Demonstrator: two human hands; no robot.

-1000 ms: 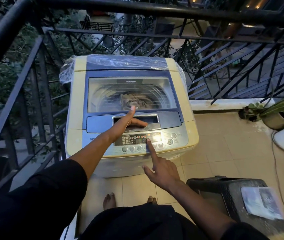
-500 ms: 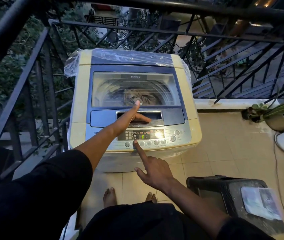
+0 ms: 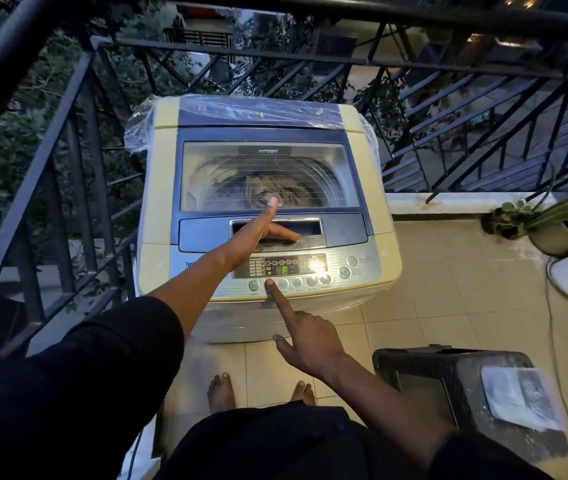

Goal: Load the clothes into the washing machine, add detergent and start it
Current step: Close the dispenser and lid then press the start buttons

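Observation:
A cream and blue top-loading washing machine (image 3: 158, 188) stands against the balcony railing with its glass lid (image 3: 327, 157) down. Brownish clothes (image 3: 275, 192) show through the glass inside the drum. The control panel (image 3: 358, 271) is lit and its display shows a green F. My left hand (image 3: 258, 230) rests flat on the lid's handle recess, fingers apart, thumb pointing up onto the glass. My right hand (image 3: 307, 337) points with the index finger, whose tip touches a round button in the panel's lower left row; its other fingers are curled.
A black iron railing (image 3: 78, 140) runs close along the left and back. A dark plastic stool (image 3: 449, 382) with a white packet (image 3: 518, 400) on it stands at lower right. Potted plants (image 3: 559, 230) line the right edge. My bare feet (image 3: 222, 391) are on the tiles.
My right index finger has moved left along the button row, from the panel's middle to a button near its left end. The display now shows F. My left hand has stayed on the lid.

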